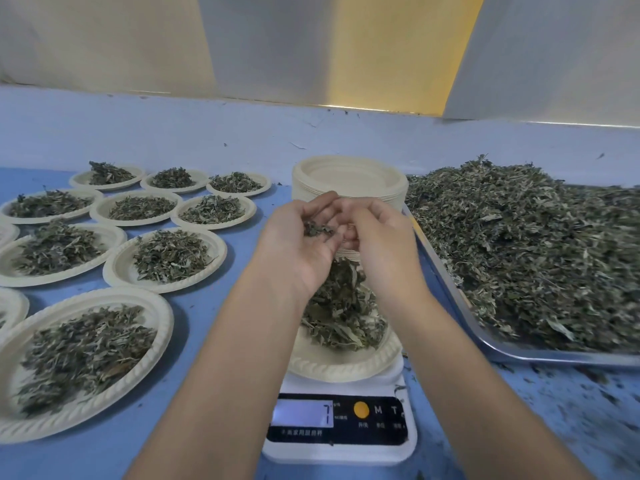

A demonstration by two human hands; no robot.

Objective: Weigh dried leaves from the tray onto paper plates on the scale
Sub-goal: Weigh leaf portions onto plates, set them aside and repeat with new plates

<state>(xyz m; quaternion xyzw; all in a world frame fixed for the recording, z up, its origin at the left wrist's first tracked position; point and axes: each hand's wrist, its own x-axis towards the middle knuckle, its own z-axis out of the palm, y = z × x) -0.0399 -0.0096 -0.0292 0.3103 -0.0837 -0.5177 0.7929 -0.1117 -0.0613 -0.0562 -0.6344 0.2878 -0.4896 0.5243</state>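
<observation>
Hands: left hand cups dried leaves; right hand dips fingertips in — grip unclear.
Below: heaped paper plate on scale.
Hidden: plate's far edge — behind wrists.

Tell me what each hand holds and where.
Left hand cradles a clump of dark dried leaves in its upturned palm; right hand's fingertips reach into it, grip unclear.

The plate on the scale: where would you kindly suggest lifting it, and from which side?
Probably the plate's bare near rim, coming from the front: that rim overhangs the scale, leaving room underneath. The leaves heap in the middle, and the tray crowds its right.
</observation>
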